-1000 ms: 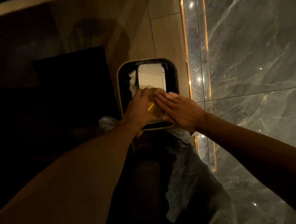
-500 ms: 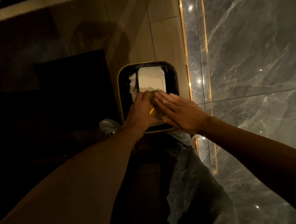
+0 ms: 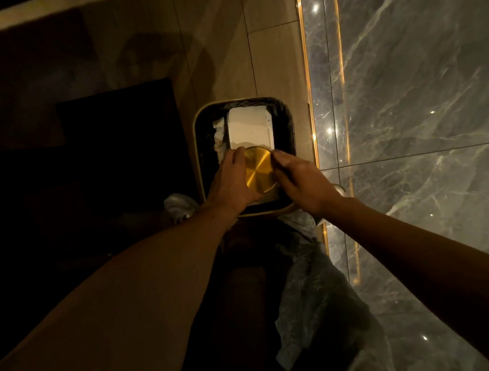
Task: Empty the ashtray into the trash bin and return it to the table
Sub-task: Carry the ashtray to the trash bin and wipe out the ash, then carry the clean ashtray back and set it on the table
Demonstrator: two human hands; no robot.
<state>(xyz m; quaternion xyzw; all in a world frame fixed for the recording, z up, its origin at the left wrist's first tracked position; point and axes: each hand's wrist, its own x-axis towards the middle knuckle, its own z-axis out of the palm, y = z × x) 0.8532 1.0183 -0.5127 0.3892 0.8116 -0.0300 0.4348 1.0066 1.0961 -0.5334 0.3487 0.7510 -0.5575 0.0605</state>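
Observation:
A round golden ashtray (image 3: 258, 170) is turned upside down over the trash bin (image 3: 198, 148), its flat brushed bottom facing me. My left hand (image 3: 231, 183) grips its left edge. My right hand (image 3: 303, 181) is against its right edge, fingers curled, blurred by motion. The bin is rectangular with a pale rim and a black liner. Inside it lie a white box (image 3: 249, 127) and crumpled white paper (image 3: 219, 137). What falls from the ashtray is hidden beneath it.
The bin stands on a tan tiled floor (image 3: 275, 67) beside a glossy grey marble wall (image 3: 404, 87) with a lit golden strip (image 3: 305, 65) at its base. A dark rug or mat (image 3: 118, 136) lies to the left. My knees and grey shorts (image 3: 312, 296) are below the bin.
My right hand lay flat over the ashtray's bottom; it has slid off to the right edge, uncovering the golden disc. The left hand keeps its grip.

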